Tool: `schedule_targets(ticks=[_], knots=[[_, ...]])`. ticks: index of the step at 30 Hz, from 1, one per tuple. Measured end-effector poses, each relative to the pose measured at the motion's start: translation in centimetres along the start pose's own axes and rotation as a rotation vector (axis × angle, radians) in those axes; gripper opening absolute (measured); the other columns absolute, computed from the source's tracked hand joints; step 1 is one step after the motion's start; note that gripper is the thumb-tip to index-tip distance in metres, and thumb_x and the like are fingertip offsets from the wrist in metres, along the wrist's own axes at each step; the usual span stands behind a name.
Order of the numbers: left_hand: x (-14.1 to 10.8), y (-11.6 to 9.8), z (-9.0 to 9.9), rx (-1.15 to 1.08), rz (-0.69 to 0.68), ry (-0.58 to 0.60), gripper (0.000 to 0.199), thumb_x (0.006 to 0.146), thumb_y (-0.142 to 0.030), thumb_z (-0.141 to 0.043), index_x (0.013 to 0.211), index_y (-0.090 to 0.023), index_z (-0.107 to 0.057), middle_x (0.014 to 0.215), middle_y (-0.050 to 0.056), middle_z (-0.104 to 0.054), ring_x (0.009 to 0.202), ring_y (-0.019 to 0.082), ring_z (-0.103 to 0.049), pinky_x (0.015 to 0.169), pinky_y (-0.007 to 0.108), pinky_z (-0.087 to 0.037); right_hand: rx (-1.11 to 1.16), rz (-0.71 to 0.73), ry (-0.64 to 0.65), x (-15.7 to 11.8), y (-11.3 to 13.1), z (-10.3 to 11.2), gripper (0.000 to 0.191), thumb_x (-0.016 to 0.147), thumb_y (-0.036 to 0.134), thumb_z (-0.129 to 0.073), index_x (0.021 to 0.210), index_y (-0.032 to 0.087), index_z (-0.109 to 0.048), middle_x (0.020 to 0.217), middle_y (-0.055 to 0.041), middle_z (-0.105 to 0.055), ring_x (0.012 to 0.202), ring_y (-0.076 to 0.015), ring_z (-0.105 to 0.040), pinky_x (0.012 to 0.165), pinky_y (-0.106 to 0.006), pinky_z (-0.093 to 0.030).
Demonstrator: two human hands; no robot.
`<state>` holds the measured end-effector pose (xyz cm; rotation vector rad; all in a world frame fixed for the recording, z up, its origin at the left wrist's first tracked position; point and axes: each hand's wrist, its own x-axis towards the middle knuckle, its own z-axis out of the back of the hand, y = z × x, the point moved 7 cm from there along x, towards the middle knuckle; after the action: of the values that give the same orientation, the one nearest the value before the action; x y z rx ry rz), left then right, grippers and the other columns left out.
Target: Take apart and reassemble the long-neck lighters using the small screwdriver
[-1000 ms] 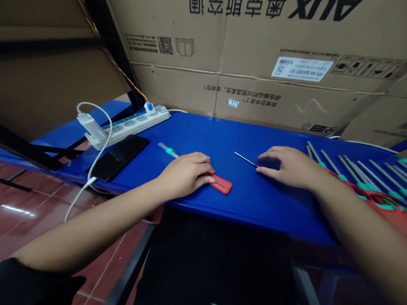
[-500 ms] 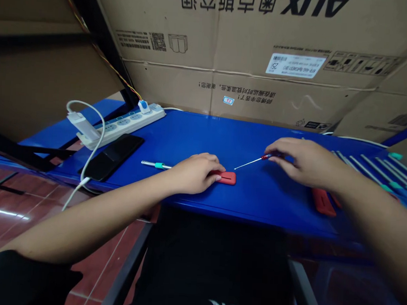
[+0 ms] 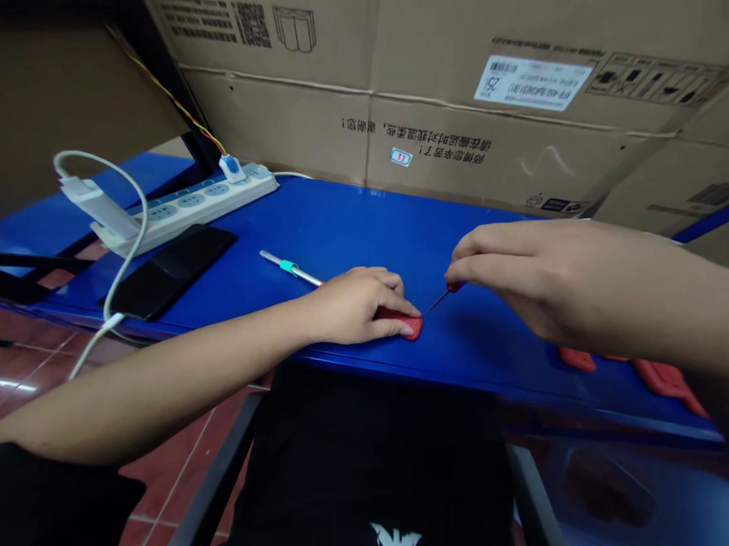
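While the left hand (image 3: pixel 363 307) grips a red handle (image 3: pixel 413 328) flat against the blue table (image 3: pixel 355 224), the right hand (image 3: pixel 523 269) pinches a thin screwdriver (image 3: pixel 452 287), its tip at the handle's end, contact unclear. A green-banded rod (image 3: pixel 289 267) juts from the left hand's other side. Farther left lie a phone (image 3: pixel 178 267) and a power strip (image 3: pixel 188 207); a carton (image 3: pixel 300 107) stands behind, and the red-tiled floor (image 3: pixel 180 459) shows below.
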<state>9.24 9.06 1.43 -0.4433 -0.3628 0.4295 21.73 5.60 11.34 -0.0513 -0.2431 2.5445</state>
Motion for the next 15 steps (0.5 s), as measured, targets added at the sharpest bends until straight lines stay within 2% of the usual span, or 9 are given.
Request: schedule_targets(ticks=[3, 8, 15], knots=[[0.1, 0.1, -0.2, 0.031, 0.02, 0.018, 0.029, 0.092, -0.042, -0.064, 0.114, -0.025, -0.075, 0.1, 0.006, -0.069, 0.095, 0.02, -0.062, 0.091, 0.033, -0.045, -0.041, 0.032, -0.003, 0.3, 0.0, 0.5, 0.041, 0.087, 0.009, -0.041, 0.111, 0.021, -0.071, 0.118, -0.0082, -0.067, 0.081, -0.0203, -0.065, 0.067, -0.033, -0.046], [0.0, 0.4, -0.4, 0.017, 0.033, 0.04, 0.033, 0.09, -0.044, -0.068, 0.117, -0.026, -0.073, 0.102, 0.005, -0.069, 0.098, 0.021, -0.061, 0.093, 0.035, -0.045, -0.071, 0.063, 0.062, 1.0, 0.4, 0.1, 0.04, 0.083, 0.006, -0.042, 0.109, 0.019, -0.07, 0.112, -0.0076, -0.068, 0.073, -0.017, -0.061, 0.061, -0.029, -0.042], [0.0, 0.6, -0.5, 0.029, 0.043, 0.053, 0.034, 0.09, -0.046, -0.066, 0.117, -0.027, -0.072, 0.103, 0.005, -0.068, 0.098, 0.021, -0.06, 0.094, 0.036, -0.044, -0.071, 0.061, 0.09, 1.2, 0.4, -0.1, 0.038, 0.082, 0.005, -0.043, 0.107, 0.018, -0.069, 0.109, -0.007, -0.068, 0.067, -0.014, -0.058, 0.057, -0.028, -0.038]])
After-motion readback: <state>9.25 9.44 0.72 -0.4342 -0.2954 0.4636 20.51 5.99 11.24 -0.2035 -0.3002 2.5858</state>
